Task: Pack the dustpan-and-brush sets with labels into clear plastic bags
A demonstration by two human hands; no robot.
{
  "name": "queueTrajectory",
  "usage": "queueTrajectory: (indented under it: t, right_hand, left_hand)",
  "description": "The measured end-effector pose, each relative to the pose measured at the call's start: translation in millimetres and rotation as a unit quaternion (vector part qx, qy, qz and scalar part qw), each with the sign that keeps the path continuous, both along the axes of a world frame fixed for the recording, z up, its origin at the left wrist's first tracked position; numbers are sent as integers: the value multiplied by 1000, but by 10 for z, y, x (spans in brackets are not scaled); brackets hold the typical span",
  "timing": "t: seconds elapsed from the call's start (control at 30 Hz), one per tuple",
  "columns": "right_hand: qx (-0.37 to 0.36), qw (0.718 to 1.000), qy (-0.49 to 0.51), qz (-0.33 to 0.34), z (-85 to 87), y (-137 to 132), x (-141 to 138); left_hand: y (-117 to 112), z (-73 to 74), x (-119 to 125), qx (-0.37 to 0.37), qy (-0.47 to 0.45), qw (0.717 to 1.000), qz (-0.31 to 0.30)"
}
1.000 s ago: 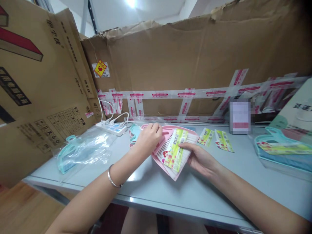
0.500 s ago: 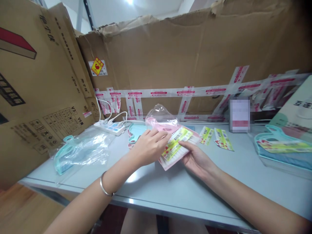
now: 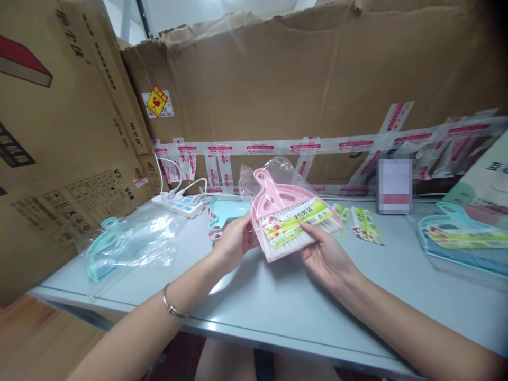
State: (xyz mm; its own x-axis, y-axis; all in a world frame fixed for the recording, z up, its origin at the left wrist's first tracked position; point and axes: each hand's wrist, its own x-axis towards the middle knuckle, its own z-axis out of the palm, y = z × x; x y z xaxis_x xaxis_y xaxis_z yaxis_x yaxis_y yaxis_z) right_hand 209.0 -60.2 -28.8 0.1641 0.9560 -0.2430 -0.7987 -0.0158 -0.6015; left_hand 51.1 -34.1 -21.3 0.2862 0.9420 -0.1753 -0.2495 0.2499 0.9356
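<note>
Left hand (image 3: 234, 244): fingers closed round the left rim of the pink dustpan (image 3: 278, 198), thumb on the front face and the other fingers behind it.

Right hand (image 3: 326, 256): thumb laid on top, remaining fingers underneath. The grip pinches the brush (image 3: 305, 237) against the pan at its lower right edge.

Position: the pan, with the brush in it, is held clear of the table (image 3: 278, 312), between the two hands. It lies at 3 o'clock from the left fingertips and at 10 o'clock from the right hand. Both hands are in contact, so neither is nearer.

Orientation: the pan handle points to 12 o'clock, tilted slightly towards 11, and the wide mouth faces 5 o'clock. The brush's long axis runs across the pan from 8 o'clock to 2 o'clock. Its white bristles are wrapped by a yellow-green label (image 3: 296, 223) lying along the same line.

Surroundings:
- A clear plastic bag (image 3: 278, 166) stands just behind the handle.
- A teal dustpan (image 3: 227, 210) lies on the table at 11 o'clock from the left hand.
- A power strip (image 3: 178, 203) is further out towards 10 o'clock.
- A bagged teal set (image 3: 127, 243) lies at 9 o'clock.
- Loose labels (image 3: 365, 226) lie at 2 o'clock from the right hand.
</note>
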Motion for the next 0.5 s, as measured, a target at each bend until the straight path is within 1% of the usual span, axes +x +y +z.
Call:
queueTrajectory:
  t: [0.1, 0.17, 0.23, 0.33, 0.43, 0.5]
  right_hand:
    - [8, 1000, -8, -2, -42, 28, 25]
    - [13, 1000, -17, 2, -68, 39, 26]
    - [21, 1000, -18, 5, -83, 37, 1]
    - [15, 1000, -16, 23, -84, 13, -57]
    - [-5, 998, -37, 54, -100, 2, -52]
    - [2, 996, -80, 48, -141, 26, 25]
  left_hand:
    - [-123, -39, -9, -53, -13, 996, -64]
    - [-185, -50, -14, -59, -41, 993, -91]
    - [-218, -72, 8, -27, -59, 994, -83]
    - [-224, -137, 62, 20, -36, 998, -40]
    - [-208, -191, 60, 25, -17, 1000, -7]
    - [-197, -193, 20, 25, -16, 1000, -2]
